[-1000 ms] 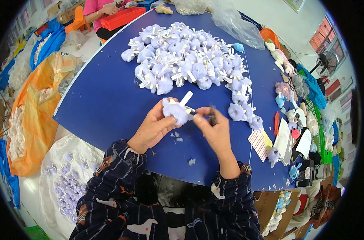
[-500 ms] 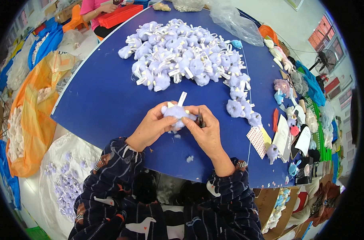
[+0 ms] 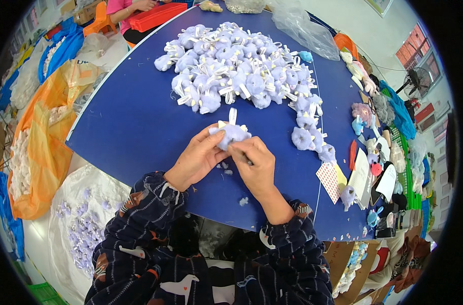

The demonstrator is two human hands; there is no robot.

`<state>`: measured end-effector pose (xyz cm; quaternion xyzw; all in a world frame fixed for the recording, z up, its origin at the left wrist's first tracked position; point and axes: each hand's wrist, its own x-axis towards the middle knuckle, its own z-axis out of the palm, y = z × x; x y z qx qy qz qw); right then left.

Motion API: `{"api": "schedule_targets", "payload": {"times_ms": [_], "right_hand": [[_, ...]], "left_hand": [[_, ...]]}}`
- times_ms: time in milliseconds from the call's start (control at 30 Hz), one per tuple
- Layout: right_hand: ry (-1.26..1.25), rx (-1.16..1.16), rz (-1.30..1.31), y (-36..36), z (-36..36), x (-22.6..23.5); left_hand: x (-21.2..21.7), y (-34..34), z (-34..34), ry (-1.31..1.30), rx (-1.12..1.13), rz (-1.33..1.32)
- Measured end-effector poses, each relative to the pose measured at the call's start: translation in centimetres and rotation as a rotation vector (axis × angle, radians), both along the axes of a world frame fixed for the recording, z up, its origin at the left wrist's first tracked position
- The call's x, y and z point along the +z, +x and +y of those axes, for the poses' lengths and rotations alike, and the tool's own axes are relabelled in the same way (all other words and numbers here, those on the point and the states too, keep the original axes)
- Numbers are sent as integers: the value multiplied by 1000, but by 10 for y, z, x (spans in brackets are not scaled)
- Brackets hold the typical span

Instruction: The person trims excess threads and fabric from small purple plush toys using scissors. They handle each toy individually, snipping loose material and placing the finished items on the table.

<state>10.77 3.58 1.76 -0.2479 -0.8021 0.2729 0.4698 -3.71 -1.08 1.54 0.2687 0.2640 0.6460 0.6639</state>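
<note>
A small lavender plush piece (image 3: 231, 134), with pale ear-like points and a white ribbon loop standing up from its top, is pinched in my left hand (image 3: 195, 158) over the near part of the table. My right hand (image 3: 258, 166) is closed and presses its fingertips against the lower right of the plush. A small dark metal tool (image 3: 250, 162) sits within the right hand's grip; its working end is hidden by the fingers. Beyond my hands lies a large heap of matching lavender plush pieces (image 3: 241, 66), many with white loops.
Bits of fluff (image 3: 243, 201) lie on the blue table (image 3: 135, 122). At right are a sheet of red dots (image 3: 329, 179), a red packet (image 3: 353, 154) and various plush toys. An orange sack (image 3: 40, 162) stands left. Across the table, a person in pink works by a red tray (image 3: 157, 16).
The plush has turned in my left hand. My right fingers have closed in against its lower front, and the tool, earlier sticking up beside it, is now mostly covered.
</note>
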Motion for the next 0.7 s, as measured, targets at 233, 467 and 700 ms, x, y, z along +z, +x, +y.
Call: {"api": "schedule_targets", "payload": {"times_ms": [233, 467, 700], "right_hand": [[-965, 905, -322, 33, 2, 46], [47, 173, -298, 3, 5, -14], [-1054, 649, -348, 5, -8, 29]], "left_hand": [[-5, -9, 1, -94, 16, -19], [-8, -17, 1, -32, 94, -164], [7, -68, -24, 956, -429, -867]]}}
